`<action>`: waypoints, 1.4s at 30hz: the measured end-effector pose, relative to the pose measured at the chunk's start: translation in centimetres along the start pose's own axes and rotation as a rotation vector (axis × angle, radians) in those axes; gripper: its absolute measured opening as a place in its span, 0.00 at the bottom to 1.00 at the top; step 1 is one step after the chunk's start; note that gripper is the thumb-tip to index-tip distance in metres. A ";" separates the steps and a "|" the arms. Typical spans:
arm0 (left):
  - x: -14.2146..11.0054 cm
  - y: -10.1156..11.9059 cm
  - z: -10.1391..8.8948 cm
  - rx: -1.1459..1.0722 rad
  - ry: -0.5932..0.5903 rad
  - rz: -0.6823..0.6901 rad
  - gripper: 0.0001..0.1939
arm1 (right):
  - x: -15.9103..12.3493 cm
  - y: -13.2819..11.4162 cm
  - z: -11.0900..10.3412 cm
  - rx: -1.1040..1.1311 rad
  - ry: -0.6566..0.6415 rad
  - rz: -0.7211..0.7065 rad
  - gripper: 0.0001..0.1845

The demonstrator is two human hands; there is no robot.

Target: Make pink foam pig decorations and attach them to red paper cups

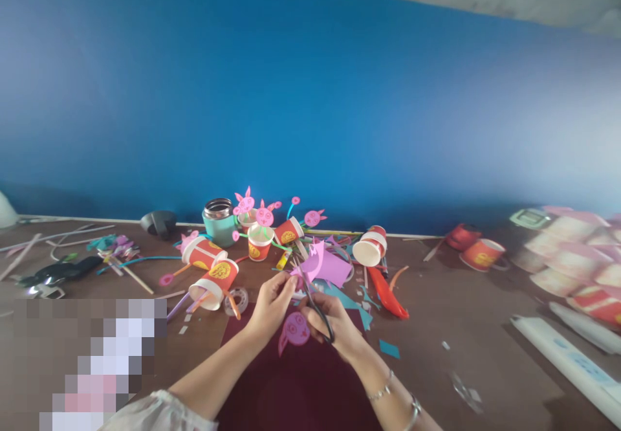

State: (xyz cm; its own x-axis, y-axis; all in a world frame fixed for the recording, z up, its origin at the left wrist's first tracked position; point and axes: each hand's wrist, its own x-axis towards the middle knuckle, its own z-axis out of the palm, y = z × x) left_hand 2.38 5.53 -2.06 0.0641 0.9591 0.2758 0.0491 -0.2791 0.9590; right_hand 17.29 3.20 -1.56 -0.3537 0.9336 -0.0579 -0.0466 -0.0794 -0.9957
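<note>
My right hand [337, 327] grips a pair of black-handled scissors [319, 311], its blades pointing up and away from me. My left hand [272, 303] is closed, thumb and fingers pinched on a small piece of pink paper [297, 281] beside the blades; the hand hides part of it. Below the hands, a pink paper animal face [297, 329] with a drawn-on face and a pointed ear lies over a dark maroon mat [291, 386]. Just beyond the scissors are a sheet of purple paper [334, 268] and blue paper scraps [350, 303].
Red-and-white paper cups [220, 274], some bearing pink animal faces [264, 215], stand and lie beyond my hands. A teal jar [219, 224] is behind them. Clear tape [237, 302] sits left; a red balloon-like piece [389, 295] and stacked cups [572, 256] lie right.
</note>
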 end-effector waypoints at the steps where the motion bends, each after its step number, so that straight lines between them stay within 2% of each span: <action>1: 0.0 0.0 0.0 0.001 0.006 -0.005 0.16 | 0.0 0.1 0.0 -0.001 0.000 0.001 0.23; 8: -0.1 0.3 0.1 -0.011 0.052 -0.018 0.16 | 0.0 0.1 0.0 -0.002 -0.012 0.012 0.24; 17: 0.3 0.6 -0.3 0.012 -0.046 0.033 0.15 | 0.1 0.0 -0.2 -0.018 -0.020 0.051 0.23; 32: 0.3 -0.1 -0.2 0.000 0.036 0.005 0.17 | 0.1 0.1 -0.2 -0.001 -0.022 0.023 0.20; 42: 0.3 0.2 -0.4 0.016 -0.022 0.012 0.17 | 0.1 0.4 0.0 0.012 -0.015 0.024 0.21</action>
State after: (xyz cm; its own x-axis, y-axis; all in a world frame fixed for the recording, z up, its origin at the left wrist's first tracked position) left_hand 2.05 5.83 -1.75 0.0872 0.9543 0.2858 0.0639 -0.2917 0.9544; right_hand 17.26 3.27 -1.98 -0.3691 0.9259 -0.0806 -0.0489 -0.1060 -0.9932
